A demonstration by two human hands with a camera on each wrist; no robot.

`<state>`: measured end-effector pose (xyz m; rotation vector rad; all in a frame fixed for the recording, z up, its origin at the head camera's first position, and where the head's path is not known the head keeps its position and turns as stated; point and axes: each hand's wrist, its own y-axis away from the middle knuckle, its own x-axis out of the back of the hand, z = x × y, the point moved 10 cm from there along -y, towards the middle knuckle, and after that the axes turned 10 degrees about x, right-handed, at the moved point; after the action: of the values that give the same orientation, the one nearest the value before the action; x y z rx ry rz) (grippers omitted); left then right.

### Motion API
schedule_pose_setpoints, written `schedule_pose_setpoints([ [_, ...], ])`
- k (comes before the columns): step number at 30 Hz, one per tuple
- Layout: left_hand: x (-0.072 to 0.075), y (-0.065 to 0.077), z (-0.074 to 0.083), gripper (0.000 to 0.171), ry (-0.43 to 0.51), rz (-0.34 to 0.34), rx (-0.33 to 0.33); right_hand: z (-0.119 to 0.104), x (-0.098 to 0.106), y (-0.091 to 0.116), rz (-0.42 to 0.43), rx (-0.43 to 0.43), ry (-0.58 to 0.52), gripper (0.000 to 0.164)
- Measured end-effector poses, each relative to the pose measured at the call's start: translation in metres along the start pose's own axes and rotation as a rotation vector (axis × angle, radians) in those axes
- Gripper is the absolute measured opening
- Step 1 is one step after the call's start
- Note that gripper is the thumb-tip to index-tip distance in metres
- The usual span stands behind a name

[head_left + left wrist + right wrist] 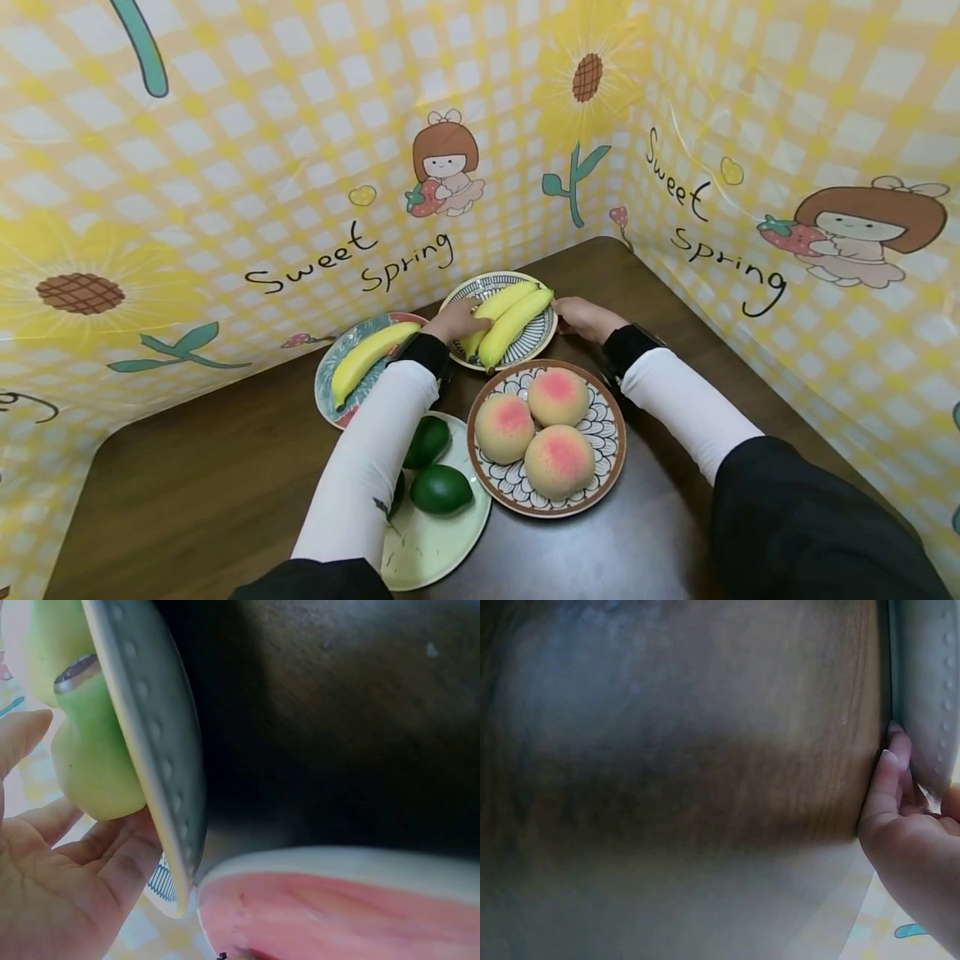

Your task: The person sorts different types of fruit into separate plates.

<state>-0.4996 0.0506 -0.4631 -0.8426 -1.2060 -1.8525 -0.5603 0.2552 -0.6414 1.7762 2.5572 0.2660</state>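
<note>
Two yellow bananas lie side by side on the white plate with dark line patterns at the back. My left hand holds the left one of them by its near part, its fingers over the fruit. In the left wrist view, the greenish banana end sits between the thumb and fingers, beside the plate's rim. My right hand grips the same plate's right edge. In the right wrist view, fingers reach against the plate's pale underside; the thumb is mostly cut off.
One banana lies on a blue and red plate at the left. Under the left forearm is a pale green plate with green fruits. Three peaches fill a brown-rimmed plate in front. Patterned cloth walls border the table.
</note>
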Motion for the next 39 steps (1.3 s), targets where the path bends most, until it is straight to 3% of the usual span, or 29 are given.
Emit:
schedule_pose_setpoints([
  [4,0.004,0.01,0.004,0.067,0.003,0.029,-0.006,0.008,0.007,-0.011,0.014,-0.023,0.021,0.041],
  [8,0.011,0.015,0.002,0.069,0.019,0.048,-0.004,-0.027,-0.01,0.021,0.028,-0.034,0.035,0.037],
  [10,0.023,0.022,-0.003,0.068,-0.002,0.086,-0.018,-0.044,-0.02,0.038,0.033,-0.04,0.048,0.038],
  [12,0.043,0.036,-0.012,0.067,-0.045,0.136,-0.047,-0.04,-0.021,0.035,0.033,-0.044,0.069,0.041],
  [13,0.054,0.044,-0.02,0.067,-0.059,0.159,-0.057,-0.025,-0.016,0.021,0.026,-0.035,0.064,0.04],
  [15,0.072,0.057,-0.043,0.069,-0.088,0.192,-0.047,-0.034,-0.017,0.029,0.019,-0.038,0.067,0.041],
  [16,0.078,0.065,-0.057,0.07,-0.093,0.191,-0.031,-0.024,-0.01,0.019,0.024,-0.038,0.075,0.04],
  [18,0.084,0.077,-0.092,0.071,-0.089,0.183,0.035,-0.025,-0.007,0.017,0.012,-0.025,0.079,0.044],
  [21,0.08,0.091,-0.143,0.072,-0.097,0.167,0.162,-0.026,-0.005,0.02,0.014,-0.04,0.078,0.044],
  [22,0.077,0.094,-0.157,0.073,-0.097,0.161,0.197,-0.017,-0.002,0.011,0.015,-0.032,0.082,0.045],
  [25,0.067,0.095,-0.181,0.072,-0.111,0.175,0.235,-0.016,-0.003,0.015,0.007,-0.047,0.081,0.046],
  [28,0.06,0.089,-0.182,0.06,-0.129,0.199,0.222,-0.014,0.001,0.013,0.007,-0.023,0.092,0.05],
  [31,0.063,0.087,-0.172,0.044,-0.157,0.208,0.194,-0.012,-0.001,0.014,0.014,-0.05,0.089,0.048],
  [35,0.08,0.09,-0.142,0.034,-0.096,0.213,0.121,-0.008,0.0,0.012,0.051,-0.081,0.085,0.046],
  [39,0.094,0.091,-0.109,0.039,-0.059,0.246,0.055,-0.004,-0.002,0.008,0.054,-0.083,0.099,0.05],
])
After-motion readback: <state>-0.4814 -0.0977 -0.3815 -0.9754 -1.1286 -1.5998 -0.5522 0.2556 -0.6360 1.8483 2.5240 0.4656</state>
